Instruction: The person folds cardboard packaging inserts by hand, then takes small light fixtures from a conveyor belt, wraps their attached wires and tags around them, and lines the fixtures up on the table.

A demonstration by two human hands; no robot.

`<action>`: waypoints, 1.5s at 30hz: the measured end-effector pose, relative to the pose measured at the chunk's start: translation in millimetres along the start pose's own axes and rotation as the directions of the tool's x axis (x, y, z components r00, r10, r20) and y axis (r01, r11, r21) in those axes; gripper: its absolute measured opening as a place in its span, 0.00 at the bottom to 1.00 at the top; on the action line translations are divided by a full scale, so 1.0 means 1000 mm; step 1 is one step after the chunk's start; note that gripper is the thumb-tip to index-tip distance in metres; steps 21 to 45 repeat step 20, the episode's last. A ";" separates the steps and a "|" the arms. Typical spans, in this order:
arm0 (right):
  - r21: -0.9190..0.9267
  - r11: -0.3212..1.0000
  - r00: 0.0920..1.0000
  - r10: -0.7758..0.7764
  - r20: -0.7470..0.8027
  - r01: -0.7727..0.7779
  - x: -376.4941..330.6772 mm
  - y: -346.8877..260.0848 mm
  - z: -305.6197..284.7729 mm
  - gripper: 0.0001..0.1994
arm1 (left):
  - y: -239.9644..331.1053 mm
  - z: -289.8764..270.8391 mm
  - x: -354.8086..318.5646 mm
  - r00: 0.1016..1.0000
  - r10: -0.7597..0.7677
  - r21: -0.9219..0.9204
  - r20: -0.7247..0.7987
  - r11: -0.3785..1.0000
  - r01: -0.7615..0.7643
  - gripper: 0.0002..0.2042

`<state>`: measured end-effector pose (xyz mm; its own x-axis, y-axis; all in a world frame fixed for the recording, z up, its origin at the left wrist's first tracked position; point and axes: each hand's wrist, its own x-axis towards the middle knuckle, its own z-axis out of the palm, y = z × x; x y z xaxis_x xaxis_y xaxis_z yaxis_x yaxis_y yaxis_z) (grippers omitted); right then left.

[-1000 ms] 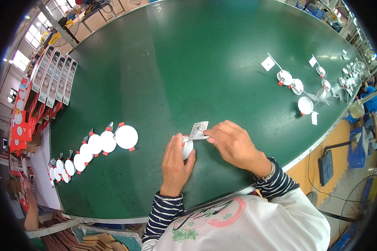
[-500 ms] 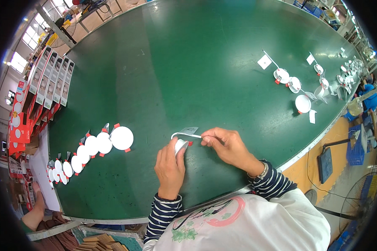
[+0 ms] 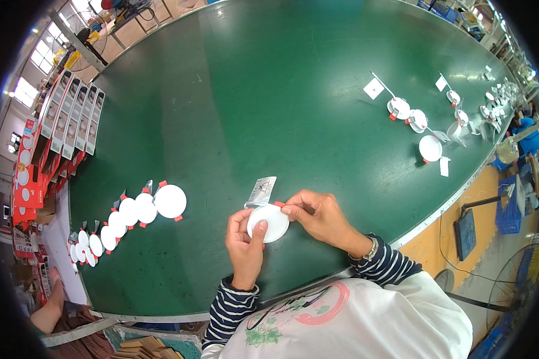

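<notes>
A round white downlight (image 3: 275, 228) is held over the green table in front of me, its flat face turned up. My left hand (image 3: 243, 246) grips it at the left, thumb lying across the face and fingers at the rim. At its upper right edge, my right hand (image 3: 322, 220) pinches a red clip (image 3: 279, 204) between thumb and fingertips. Beyond the light's far edge sticks out a small clear packet with a printed slip (image 3: 262, 190). The underside of the downlight is hidden.
Left of my hands, a row of similar downlights (image 3: 170, 201) overlaps along the green table (image 3: 269, 107). More lights (image 3: 430, 148) with packets lie scattered at the right. Printed cartons (image 3: 72, 113) are stacked at the far left. Another person's arm (image 3: 49, 305) shows at lower left.
The downlight has turned from edge-on to face up. My right hand has moved from a white strip at the packet to the red clip. The packet now stands out beyond the light.
</notes>
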<state>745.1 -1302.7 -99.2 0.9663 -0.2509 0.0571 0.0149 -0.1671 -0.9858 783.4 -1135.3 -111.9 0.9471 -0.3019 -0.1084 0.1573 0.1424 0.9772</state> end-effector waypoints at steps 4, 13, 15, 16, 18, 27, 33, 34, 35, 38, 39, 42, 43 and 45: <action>0.151 0.982 0.992 0.102 0.077 -0.113 0.001 0.005 -0.005 0.06 | -0.004 -0.002 0.000 0.997 -0.067 -0.115 0.034 0.991 0.070 0.15; 0.301 0.902 0.937 0.235 0.259 -0.309 0.000 -0.003 -0.018 0.06 | 0.001 -0.004 -0.001 0.960 -0.183 -0.382 0.210 0.889 0.253 0.14; 0.321 0.884 0.919 0.239 0.314 -0.340 0.001 -0.004 -0.022 0.06 | 0.003 -0.006 0.001 0.932 -0.218 -0.424 0.288 0.844 0.328 0.14; 0.340 0.864 0.897 0.240 0.370 -0.372 0.002 -0.005 -0.024 0.07 | 0.004 -0.007 0.002 0.898 -0.245 -0.457 0.364 0.794 0.402 0.15; 0.347 0.835 0.865 0.268 0.424 -0.428 0.002 -0.006 -0.025 0.08 | -0.005 -0.013 0.005 0.855 -0.249 -0.492 0.454 0.731 0.474 0.16; 0.350 0.803 0.830 0.293 0.476 -0.483 0.002 -0.007 -0.024 0.10 | -0.016 -0.017 0.004 0.789 -0.245 -0.536 0.563 0.619 0.574 0.21; 0.350 0.803 0.830 0.293 0.476 -0.483 0.002 -0.007 -0.024 0.10 | -0.016 -0.017 0.004 0.789 -0.245 -0.536 0.563 0.619 0.574 0.21; 0.350 0.803 0.830 0.293 0.476 -0.483 0.002 -0.007 -0.024 0.10 | -0.016 -0.017 0.004 0.789 -0.245 -0.536 0.563 0.619 0.574 0.21; 0.350 0.803 0.830 0.293 0.476 -0.483 0.002 -0.007 -0.024 0.10 | -0.016 -0.017 0.004 0.789 -0.245 -0.536 0.563 0.619 0.574 0.21; 0.350 0.803 0.830 0.293 0.476 -0.483 0.002 -0.007 -0.024 0.10 | -0.016 -0.017 0.004 0.789 -0.245 -0.536 0.563 0.619 0.574 0.21; 0.350 0.803 0.830 0.293 0.476 -0.483 0.002 -0.007 -0.024 0.10 | -0.016 -0.017 0.004 0.789 -0.245 -0.536 0.563 0.619 0.574 0.21; 0.350 0.803 0.830 0.293 0.476 -0.483 0.002 -0.007 -0.024 0.10 | -0.016 -0.017 0.004 0.789 -0.245 -0.536 0.563 0.619 0.574 0.21; 0.350 0.803 0.830 0.293 0.476 -0.483 0.002 -0.007 -0.024 0.10 | -0.016 -0.017 0.004 0.789 -0.245 -0.536 0.563 0.619 0.574 0.21; 0.350 0.803 0.830 0.293 0.476 -0.483 0.002 -0.007 -0.024 0.10 | -0.016 -0.017 0.004 0.789 -0.245 -0.536 0.563 0.619 0.574 0.21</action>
